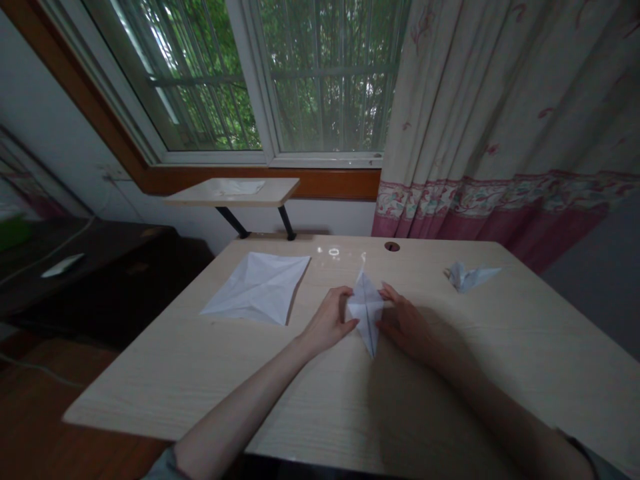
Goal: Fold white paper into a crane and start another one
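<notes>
A narrow, pointed piece of folded white paper (366, 310) stands at the middle of the pale wood-grain desk (150, 380), with a crease along its length and a thin tip rising at the far end. My left hand (330, 321) grips its left side, and my right hand (405, 325) holds its right side. To the left lies a creased white paper sheet (257, 288), folded into a diamond shape. A small paper crane (470, 277) sits near the far right of the desk.
A small wall shelf (233, 192) with a paper sheet (240, 187) stands beyond the desk, below the window (330, 80). The desk has a round cable hole (392, 246). A patterned curtain (500, 120) hangs at right; a dark cabinet (100, 267) with a white paper scrap (63, 265) stands at left.
</notes>
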### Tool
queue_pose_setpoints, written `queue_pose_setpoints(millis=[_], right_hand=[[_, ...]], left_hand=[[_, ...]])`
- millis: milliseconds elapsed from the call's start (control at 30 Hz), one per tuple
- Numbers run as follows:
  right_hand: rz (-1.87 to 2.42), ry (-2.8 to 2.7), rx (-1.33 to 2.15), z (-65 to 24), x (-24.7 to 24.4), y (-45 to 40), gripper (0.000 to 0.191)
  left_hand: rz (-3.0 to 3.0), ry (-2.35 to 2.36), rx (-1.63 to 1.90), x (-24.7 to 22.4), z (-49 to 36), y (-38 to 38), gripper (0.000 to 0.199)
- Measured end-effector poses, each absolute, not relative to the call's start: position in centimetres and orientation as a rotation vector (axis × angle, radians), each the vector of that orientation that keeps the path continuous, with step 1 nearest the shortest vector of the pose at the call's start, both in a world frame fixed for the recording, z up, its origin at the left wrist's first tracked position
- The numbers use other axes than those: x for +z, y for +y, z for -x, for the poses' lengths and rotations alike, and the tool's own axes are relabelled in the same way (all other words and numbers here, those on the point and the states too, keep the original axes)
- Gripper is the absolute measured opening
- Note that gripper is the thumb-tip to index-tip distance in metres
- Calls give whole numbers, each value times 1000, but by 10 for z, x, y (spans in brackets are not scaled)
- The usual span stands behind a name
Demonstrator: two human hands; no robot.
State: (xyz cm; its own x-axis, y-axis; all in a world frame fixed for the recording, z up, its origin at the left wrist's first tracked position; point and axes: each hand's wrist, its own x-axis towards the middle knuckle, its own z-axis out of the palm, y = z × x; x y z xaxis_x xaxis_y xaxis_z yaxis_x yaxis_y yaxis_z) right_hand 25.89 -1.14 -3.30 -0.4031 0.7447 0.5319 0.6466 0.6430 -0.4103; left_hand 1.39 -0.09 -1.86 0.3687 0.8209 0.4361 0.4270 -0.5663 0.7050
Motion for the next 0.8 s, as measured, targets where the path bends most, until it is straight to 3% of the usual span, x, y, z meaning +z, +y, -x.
queue_pose_setpoints(millis=[133, 200, 500, 800], right_hand=[[1067, -2138, 226, -260, -35, -13, 75], [1043, -2123, 248, -261, -35, -15, 74], [1040, -2128, 195, -266, -27, -20, 45], [1061, -2083, 173, -265, -35, -17, 45]], left_hand=[[-2093, 1062, 1085, -21, -15, -2, 80], [-2116, 1071, 1040, -18, -15, -2, 82], [-2249, 989, 941, -7, -13, -7, 64], [-2249, 945, 932, -4, -11, -9, 43]])
